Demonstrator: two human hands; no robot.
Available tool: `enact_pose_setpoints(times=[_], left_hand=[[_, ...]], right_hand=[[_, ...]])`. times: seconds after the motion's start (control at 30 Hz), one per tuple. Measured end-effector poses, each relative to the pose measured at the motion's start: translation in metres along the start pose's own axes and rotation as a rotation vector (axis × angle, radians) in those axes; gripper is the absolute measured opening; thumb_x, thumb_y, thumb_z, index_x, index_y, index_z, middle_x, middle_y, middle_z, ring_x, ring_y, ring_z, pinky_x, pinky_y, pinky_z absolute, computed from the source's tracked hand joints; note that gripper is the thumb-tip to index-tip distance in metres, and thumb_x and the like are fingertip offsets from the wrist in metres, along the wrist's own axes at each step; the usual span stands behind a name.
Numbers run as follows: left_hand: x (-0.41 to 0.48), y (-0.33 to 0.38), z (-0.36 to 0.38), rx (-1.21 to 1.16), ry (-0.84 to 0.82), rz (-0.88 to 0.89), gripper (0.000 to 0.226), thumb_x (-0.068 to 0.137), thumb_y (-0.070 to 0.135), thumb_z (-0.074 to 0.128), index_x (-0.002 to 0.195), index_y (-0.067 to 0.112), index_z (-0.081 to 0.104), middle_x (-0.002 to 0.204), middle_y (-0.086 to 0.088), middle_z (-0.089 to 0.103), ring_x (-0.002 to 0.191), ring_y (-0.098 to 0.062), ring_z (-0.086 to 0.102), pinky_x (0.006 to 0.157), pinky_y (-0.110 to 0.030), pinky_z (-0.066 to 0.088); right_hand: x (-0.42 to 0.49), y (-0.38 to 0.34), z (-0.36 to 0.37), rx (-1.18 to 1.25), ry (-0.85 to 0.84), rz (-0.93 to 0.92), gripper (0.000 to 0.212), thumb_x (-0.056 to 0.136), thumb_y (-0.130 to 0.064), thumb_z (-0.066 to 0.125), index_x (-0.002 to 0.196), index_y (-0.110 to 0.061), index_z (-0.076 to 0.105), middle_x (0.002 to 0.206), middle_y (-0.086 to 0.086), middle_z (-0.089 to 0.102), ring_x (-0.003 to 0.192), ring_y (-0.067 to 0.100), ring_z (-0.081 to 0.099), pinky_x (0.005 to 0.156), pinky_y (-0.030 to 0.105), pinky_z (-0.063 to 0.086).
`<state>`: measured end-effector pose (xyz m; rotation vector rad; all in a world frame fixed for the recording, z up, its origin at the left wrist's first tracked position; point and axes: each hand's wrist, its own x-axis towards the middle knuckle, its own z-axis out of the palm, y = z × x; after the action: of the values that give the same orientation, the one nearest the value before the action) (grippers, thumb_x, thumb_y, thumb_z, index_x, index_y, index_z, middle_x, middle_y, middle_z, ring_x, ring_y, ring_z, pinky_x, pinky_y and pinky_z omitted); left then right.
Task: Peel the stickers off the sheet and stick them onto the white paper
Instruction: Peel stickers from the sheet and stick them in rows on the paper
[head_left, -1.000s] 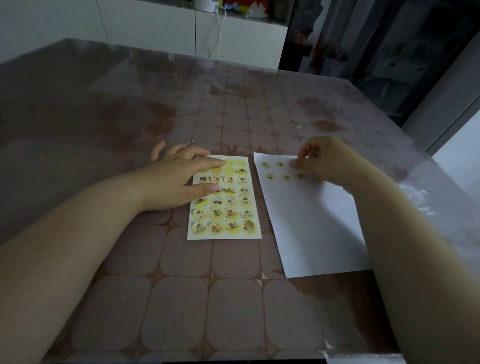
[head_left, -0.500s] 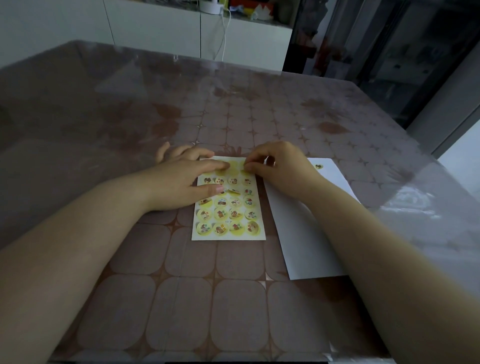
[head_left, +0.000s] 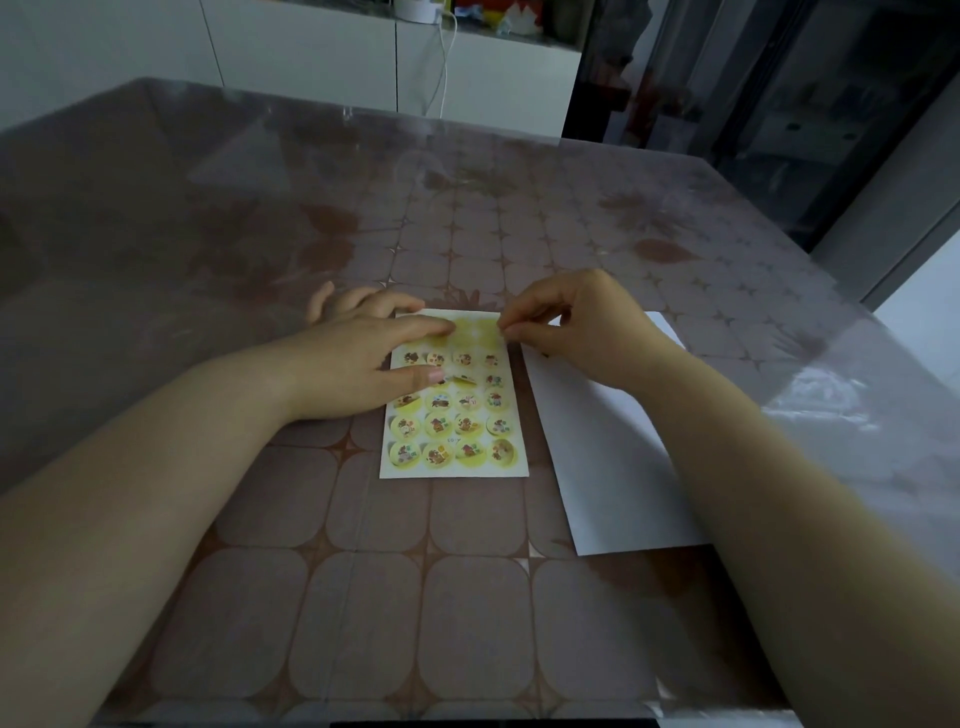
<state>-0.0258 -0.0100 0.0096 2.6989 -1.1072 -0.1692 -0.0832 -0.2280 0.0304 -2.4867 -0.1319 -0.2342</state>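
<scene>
My right hand (head_left: 582, 332) has thumb and forefinger nipped together at the one-o'clock corner of the sticker sheet (head_left: 457, 415); whether a sticker sits between them I cannot tell. My left hand (head_left: 358, 364) presses flat on the sheet's ten-o'clock part. The white paper (head_left: 613, 467) lies just beside the sheet at three o'clock, on the table (head_left: 363, 597).
</scene>
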Motion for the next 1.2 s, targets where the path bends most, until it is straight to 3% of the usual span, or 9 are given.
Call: enact_pose_setpoints(times=[0.13, 0.23, 0.3, 0.43, 0.57, 0.8, 1.1, 1.2], left_hand=[[0.000, -0.002, 0.002, -0.015, 0.020, 0.014, 0.059, 0.077, 0.067, 0.029, 0.133, 0.049, 0.027, 0.148, 0.011, 0.020, 0.139, -0.013, 0.002, 0.110, -0.043, -0.014], [-0.002, -0.003, 0.001, -0.031, 0.033, 0.030, 0.072, 0.065, 0.075, 0.019, 0.132, 0.052, 0.026, 0.147, 0.012, 0.021, 0.139, -0.012, 0.002, 0.110, -0.043, -0.014], [-0.002, -0.003, 0.001, -0.035, 0.029, 0.034, 0.078, 0.059, 0.077, 0.015, 0.132, 0.052, 0.026, 0.147, 0.013, 0.020, 0.139, -0.012, 0.001, 0.110, -0.042, -0.014], [-0.002, -0.002, 0.000, -0.052, 0.023, 0.031, 0.076, 0.061, 0.076, 0.019, 0.132, 0.051, 0.027, 0.147, 0.013, 0.020, 0.139, -0.012, 0.001, 0.110, -0.041, -0.014], [-0.001, -0.002, 0.000, -0.036, 0.014, 0.019, 0.066, 0.070, 0.072, 0.027, 0.132, 0.050, 0.027, 0.148, 0.013, 0.020, 0.139, -0.012, 0.001, 0.110, -0.040, -0.014], [-0.001, -0.003, 0.000, -0.042, 0.018, 0.017, 0.070, 0.065, 0.074, 0.022, 0.131, 0.052, 0.028, 0.148, 0.014, 0.020, 0.139, -0.012, 0.002, 0.110, -0.040, -0.014], [0.000, -0.005, 0.002, -0.015, 0.028, 0.032, 0.079, 0.057, 0.078, 0.013, 0.131, 0.053, 0.026, 0.148, 0.013, 0.020, 0.139, -0.013, 0.002, 0.111, -0.041, -0.012], [0.000, -0.005, 0.001, -0.017, 0.025, 0.030, 0.080, 0.057, 0.078, 0.013, 0.132, 0.053, 0.026, 0.148, 0.013, 0.020, 0.138, -0.013, 0.002, 0.110, -0.040, -0.013]], right_hand=[[-0.010, 0.004, -0.032, 0.080, 0.036, 0.100, 0.020, 0.073, -0.008, 0.075, 0.087, -0.022, 0.070, 0.087, 0.003, 0.073, 0.075, 0.008, 0.067, 0.073, 0.016, 0.053], [-0.019, 0.012, -0.065, 0.111, 0.016, 0.225, 0.026, 0.070, -0.010, 0.078, 0.091, -0.023, 0.070, 0.083, -0.005, 0.072, 0.065, -0.002, 0.065, 0.066, 0.004, 0.048], [-0.024, 0.021, -0.078, 0.071, -0.021, 0.319, 0.026, 0.068, -0.012, 0.079, 0.089, -0.025, 0.070, 0.081, -0.009, 0.072, 0.070, -0.001, 0.066, 0.068, 0.004, 0.045], [-0.026, 0.040, -0.084, 0.038, -0.070, 0.518, 0.023, 0.066, -0.012, 0.080, 0.078, -0.023, 0.064, 0.081, -0.005, 0.071, 0.082, 0.013, 0.062, 0.091, 0.031, 0.048], [-0.025, 0.046, -0.081, 0.024, -0.104, 0.584, 0.022, 0.070, -0.008, 0.076, 0.079, -0.024, 0.064, 0.087, -0.003, 0.068, 0.091, 0.019, 0.060, 0.095, 0.038, 0.049], [-0.024, 0.049, -0.076, -0.017, -0.080, 0.616, 0.011, 0.068, -0.022, 0.077, 0.074, -0.027, 0.070, 0.091, 0.001, 0.069, 0.092, 0.021, 0.064, 0.092, 0.036, 0.051], [-0.018, 0.046, -0.066, -0.109, -0.056, 0.625, 0.024, 0.065, -0.020, 0.081, 0.077, -0.022, 0.060, 0.079, -0.003, 0.061, 0.068, 0.012, 0.059, 0.082, 0.032, 0.051], [-0.018, 0.046, -0.068, -0.182, -0.060, 0.647, 0.033, 0.065, -0.026, 0.082, 0.087, -0.019, 0.058, 0.081, -0.003, 0.055, 0.074, 0.016, 0.053, 0.078, 0.032, 0.044]])
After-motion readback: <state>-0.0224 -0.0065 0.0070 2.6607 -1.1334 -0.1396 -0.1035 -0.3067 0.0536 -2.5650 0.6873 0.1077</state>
